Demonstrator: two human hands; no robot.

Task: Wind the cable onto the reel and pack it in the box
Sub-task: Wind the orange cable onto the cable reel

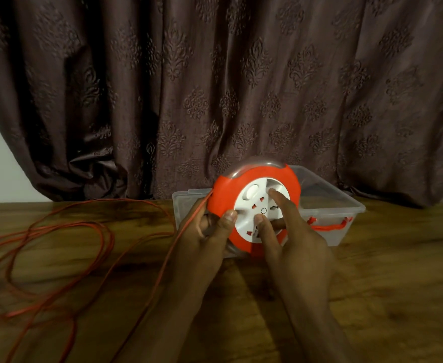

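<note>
Curtain (215, 87): dark brown patterned fabric hangs in folds across the whole background, its hem bunched on the far edge of the table; a strip of pale wall shows at the far left.
Table (385, 297): brown wood-grain surface filling the lower half of the view.
Box (346, 205): clear plastic container with no lid on it, standing on the table near the curtain, behind the reel and hands; the left part of it is hidden by them.
Box contents: a short red piece (329, 226) shows through the front wall at the right end; what it is cannot be made out. The rest of the inside is blurred or hidden.
Cable (65, 239): thin red cord lying in loose, overlapping loops over the left half of the table; one strand rises past the left hand to the reel's left edge, and a blurred red end lies at the far left border.
Reel (254, 205): round red housing with a white socket face turned toward the camera, held up on edge in front of the box.
Left hand (204, 239): grips the reel's left rim, thumb on the front face, fingers curled behind.
Right hand (293, 244): fingers spread and mostly straight, fingertips pressing on the white face.
</note>
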